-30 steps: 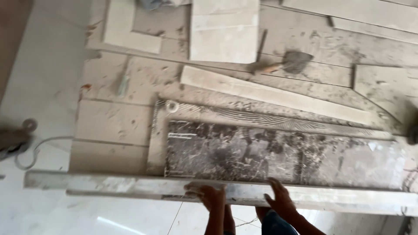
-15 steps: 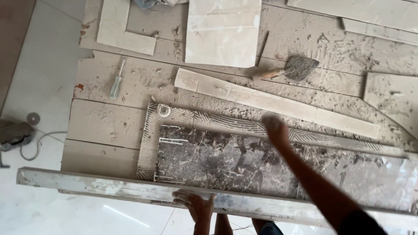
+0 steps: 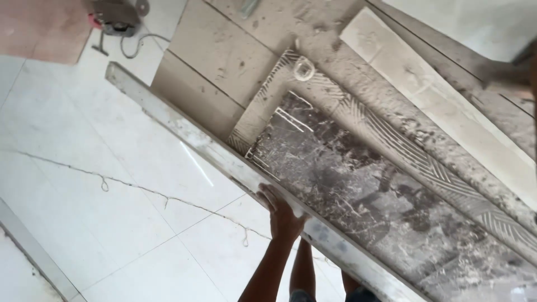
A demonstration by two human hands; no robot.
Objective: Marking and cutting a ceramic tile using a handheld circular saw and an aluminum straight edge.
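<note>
A power tool (image 3: pixel 114 19) sat at the upper left on the pale floor tiles (image 3: pixel 112 223). The left hand (image 3: pixel 282 215) gripped the long metal straightedge (image 3: pixel 184 134), fingers closed over its edge, beside the dark marble slab (image 3: pixel 380 207) lying in combed mortar (image 3: pixel 425 162). The right hand could not be made out.

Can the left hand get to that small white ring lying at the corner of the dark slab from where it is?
Probably yes, with a long stretch. The left hand rests on the long straightedge, and the white ring lies well beyond it across the combed mortar. Nothing stands between them, but the arm would pass over fresh mortar.
</note>
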